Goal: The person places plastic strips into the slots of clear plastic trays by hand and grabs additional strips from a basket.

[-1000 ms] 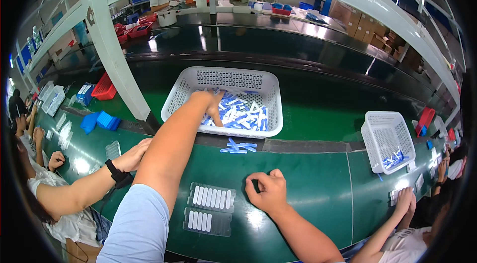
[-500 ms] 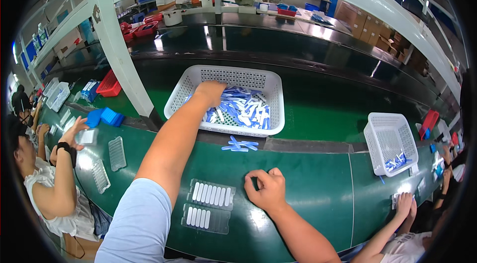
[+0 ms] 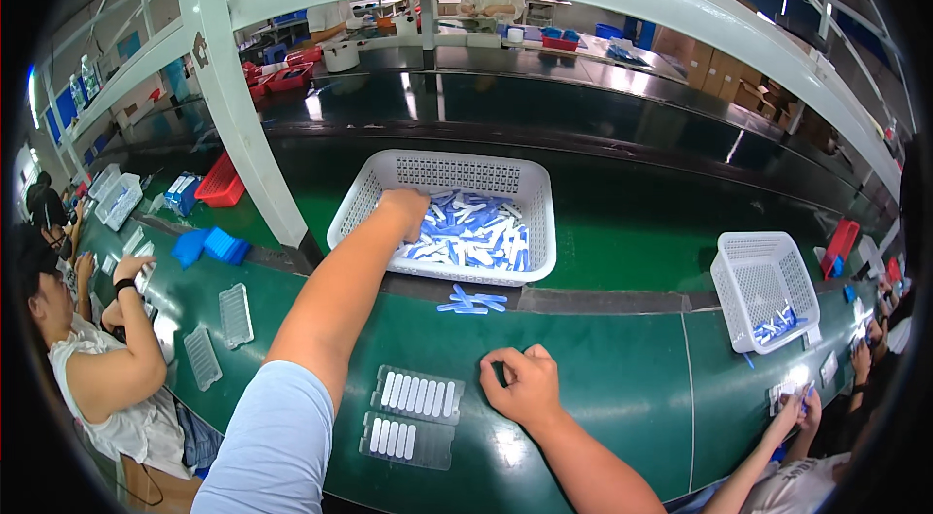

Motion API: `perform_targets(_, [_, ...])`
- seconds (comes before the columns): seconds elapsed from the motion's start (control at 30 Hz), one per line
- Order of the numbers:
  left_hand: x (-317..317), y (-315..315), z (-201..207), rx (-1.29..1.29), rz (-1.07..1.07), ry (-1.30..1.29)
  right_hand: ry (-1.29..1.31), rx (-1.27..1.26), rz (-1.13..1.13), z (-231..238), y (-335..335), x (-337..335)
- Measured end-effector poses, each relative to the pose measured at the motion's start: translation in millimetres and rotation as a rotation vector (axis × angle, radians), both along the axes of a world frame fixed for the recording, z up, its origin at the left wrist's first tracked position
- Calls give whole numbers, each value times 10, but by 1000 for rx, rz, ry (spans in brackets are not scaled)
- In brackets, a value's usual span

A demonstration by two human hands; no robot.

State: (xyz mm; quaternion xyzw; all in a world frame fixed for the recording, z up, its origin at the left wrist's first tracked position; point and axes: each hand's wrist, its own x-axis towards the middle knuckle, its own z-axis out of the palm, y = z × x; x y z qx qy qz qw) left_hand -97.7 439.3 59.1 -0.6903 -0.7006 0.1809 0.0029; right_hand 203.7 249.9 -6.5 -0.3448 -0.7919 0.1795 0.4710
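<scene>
My left hand (image 3: 400,214) reaches into the left part of a white perforated basket (image 3: 442,273). Its fingertips are hidden among loose slim blue-and-white strips (image 3: 478,240), so their grip does not show. Over the green tabletop, my right hand (image 3: 523,386) is curled, thumb and forefinger bent toward each other. What it holds, if anything, is hidden. Left of that hand lies an open clear plastic case (image 3: 435,443) in two halves. White strips (image 3: 418,394) stand side by side across the far half; the near half has several at its left side.
Several blue strips (image 3: 471,299) lie before the basket. Clear trays (image 3: 235,316), blue pads (image 3: 225,246) and a seated person (image 3: 107,359) are at left. A second white basket (image 3: 758,261) stands at right, near another person's hands (image 3: 802,409). A white post (image 3: 243,116) rises beside my basket.
The view has tilted up a little, so the scene sits lower. My left hand stays in the basket, and my right hand keeps its curl. The person at left has drawn a hand down.
</scene>
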Motion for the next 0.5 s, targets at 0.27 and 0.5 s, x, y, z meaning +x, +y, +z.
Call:
perform_targets(0.27, [551,117,550,-336,190,85,-11,-32,8,-21,10,24])
perform_targets(0.5, [757,599,391,-292,-147,-402,-17,-43,18,15,11,16])
